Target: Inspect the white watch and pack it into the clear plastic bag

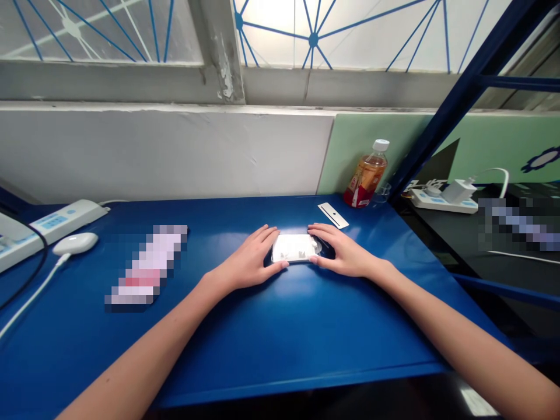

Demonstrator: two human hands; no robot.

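A small white rectangular pack [294, 247], shiny like clear plastic wrap, lies low over the blue table between my two hands. I cannot tell exactly what kind of pack it is. My left hand [258, 254] holds its left end, thumb at the near edge and fingers at the far edge. At the opposite end, my right hand [339, 251] grips it the same way, the thumb near and the fingers curved over the far corner. Some clear film shows beside the right fingers. Just behind my right hand lies a white card strip [333, 215] with a small dark mark.
A drink bottle [366, 178] with a white cap stands at the back right of the blue table [306, 332]. On the left are a blurred-out phone-like slab [149, 265], a white charging case [75, 243] on a cable, and a power strip [61, 224]. A blue frame post [450, 99] rises right.
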